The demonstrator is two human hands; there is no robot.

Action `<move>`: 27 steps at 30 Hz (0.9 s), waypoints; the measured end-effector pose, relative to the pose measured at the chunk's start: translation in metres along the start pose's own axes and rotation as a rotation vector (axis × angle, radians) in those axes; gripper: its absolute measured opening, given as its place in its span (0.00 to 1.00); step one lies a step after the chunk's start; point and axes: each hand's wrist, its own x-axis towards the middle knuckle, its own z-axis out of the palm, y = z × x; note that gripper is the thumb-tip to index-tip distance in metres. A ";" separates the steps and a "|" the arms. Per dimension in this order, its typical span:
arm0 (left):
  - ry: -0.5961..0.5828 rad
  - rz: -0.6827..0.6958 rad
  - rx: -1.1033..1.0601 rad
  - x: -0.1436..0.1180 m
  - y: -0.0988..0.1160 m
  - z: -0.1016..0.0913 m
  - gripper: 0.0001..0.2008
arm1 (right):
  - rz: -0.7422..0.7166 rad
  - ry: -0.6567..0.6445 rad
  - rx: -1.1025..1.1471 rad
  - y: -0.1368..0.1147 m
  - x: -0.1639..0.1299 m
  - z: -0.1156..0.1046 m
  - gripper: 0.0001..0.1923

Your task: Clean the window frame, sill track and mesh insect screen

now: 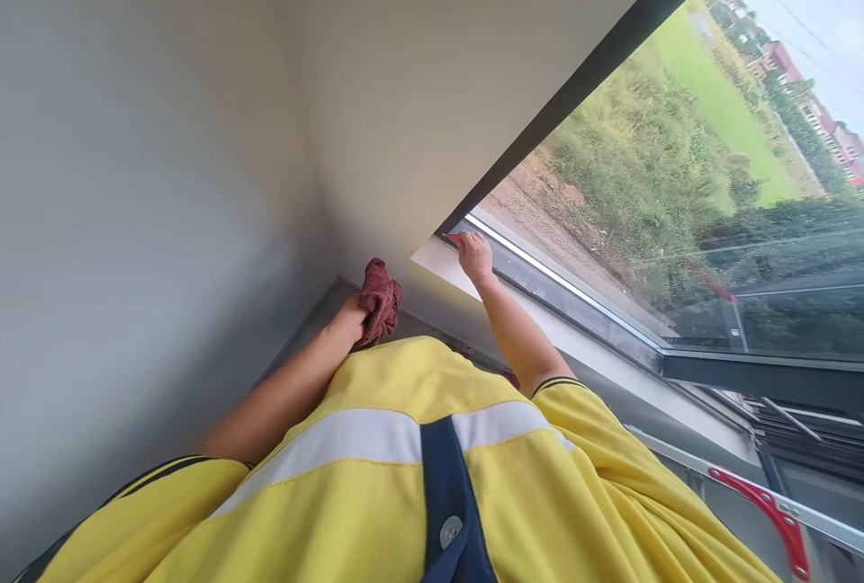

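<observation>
My left hand (349, 318) is closed around a bunched maroon cloth (381, 299), low in front of the yellow shirt. Up at the window corner, my right hand (476, 255) pinches a small flat red tool (454, 238) that looks like a scraper. Its tip reaches the lower corner of the dark window frame (533, 156), where the frame meets the white sill (442, 266). Most of the tool is hidden by the fingers, so its exact shape does not show.
A large glass pane (675, 142) fills the right side. Pale walls (168, 115) meet in a corner ahead and to the left. At the lower right is a metal ladder-like rail with a red bracket (769, 511), close to the right sleeve.
</observation>
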 end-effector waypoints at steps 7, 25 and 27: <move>-0.016 -0.042 0.068 0.005 -0.001 0.003 0.05 | -0.065 -0.084 -0.042 0.001 0.011 -0.018 0.13; 0.000 -0.043 0.055 0.002 0.002 0.004 0.06 | -0.040 -0.135 -0.042 -0.003 0.019 -0.019 0.10; -0.013 -0.051 0.051 0.003 0.001 0.003 0.06 | -0.034 -0.154 -0.046 -0.002 0.020 -0.020 0.08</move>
